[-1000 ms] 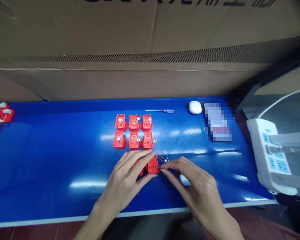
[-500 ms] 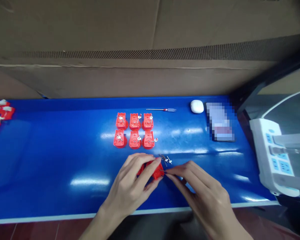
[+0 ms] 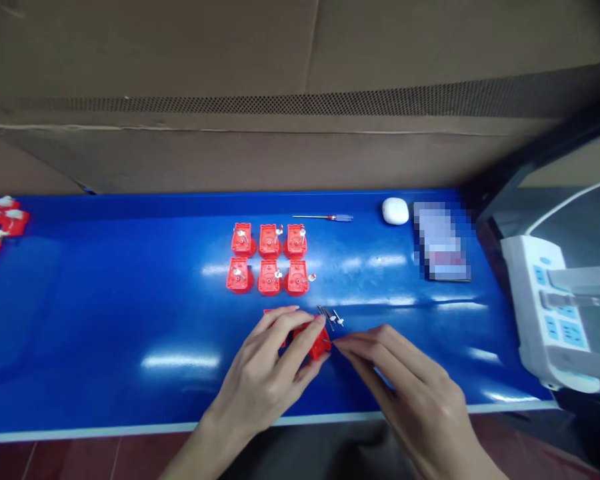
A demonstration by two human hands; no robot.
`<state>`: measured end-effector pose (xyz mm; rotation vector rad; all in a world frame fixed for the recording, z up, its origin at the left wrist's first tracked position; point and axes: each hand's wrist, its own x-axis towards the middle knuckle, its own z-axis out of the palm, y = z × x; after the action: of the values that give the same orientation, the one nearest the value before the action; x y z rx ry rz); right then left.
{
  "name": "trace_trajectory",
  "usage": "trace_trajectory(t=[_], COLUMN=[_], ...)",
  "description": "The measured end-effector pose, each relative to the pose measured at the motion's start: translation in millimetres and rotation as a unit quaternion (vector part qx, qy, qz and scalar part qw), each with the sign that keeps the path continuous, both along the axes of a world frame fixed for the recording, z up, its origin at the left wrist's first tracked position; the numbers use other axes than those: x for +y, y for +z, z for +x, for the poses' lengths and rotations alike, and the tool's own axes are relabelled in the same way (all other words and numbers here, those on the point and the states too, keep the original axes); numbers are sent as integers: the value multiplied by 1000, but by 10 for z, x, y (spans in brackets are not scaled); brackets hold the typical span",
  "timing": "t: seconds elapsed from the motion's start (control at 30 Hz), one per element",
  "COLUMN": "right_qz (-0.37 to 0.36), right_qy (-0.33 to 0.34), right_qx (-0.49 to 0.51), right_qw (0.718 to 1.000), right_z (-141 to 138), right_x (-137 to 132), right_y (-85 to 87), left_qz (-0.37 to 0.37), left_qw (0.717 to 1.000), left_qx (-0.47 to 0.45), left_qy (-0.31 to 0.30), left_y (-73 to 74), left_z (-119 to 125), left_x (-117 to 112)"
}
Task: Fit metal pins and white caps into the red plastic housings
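Note:
My left hand [image 3: 267, 363] is closed on a small red plastic housing [image 3: 321, 344], its thumb and fingers pressing the sides. My right hand [image 3: 400, 377] pinches the outer end of a thin metal pin [image 3: 327, 341] at the housing's right side. How deep the pin sits in the housing cannot be made out. Just beyond the fingertips lie several loose metal pins [image 3: 332, 317], some bearing white pieces. Another red part [image 3: 267, 311] shows partly behind my left hand, mostly covered by it.
Several red housings [image 3: 269, 240] with white-tipped pins stand in two rows. Behind them lie a screwdriver [image 3: 325, 217], a white rounded case [image 3: 395, 211] and a blurred-out flat object [image 3: 443, 243]. More red-and-white parts [image 3: 3, 223] sit far left. A white power strip [image 3: 550, 313] is at the right edge.
My right fingertips have shifted very slightly right, still at the pin. The housing in my left hand has also moved slightly right. The red part behind that hand shows more.

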<state>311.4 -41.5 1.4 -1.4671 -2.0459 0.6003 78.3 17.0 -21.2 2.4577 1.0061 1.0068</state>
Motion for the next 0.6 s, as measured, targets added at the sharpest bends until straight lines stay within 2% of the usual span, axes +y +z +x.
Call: trace_trajectory(t=[0.6], right_qz=[28], right_qy=[-29], right_qx=[-70], right_qw=[997], right_z=[-97], right_x=[80], right_y=[-44], left_qz=[29], left_qw=[999], left_qx=[17], left_qy=[4], left_y=[10], left_z=[21], left_x=[-47])
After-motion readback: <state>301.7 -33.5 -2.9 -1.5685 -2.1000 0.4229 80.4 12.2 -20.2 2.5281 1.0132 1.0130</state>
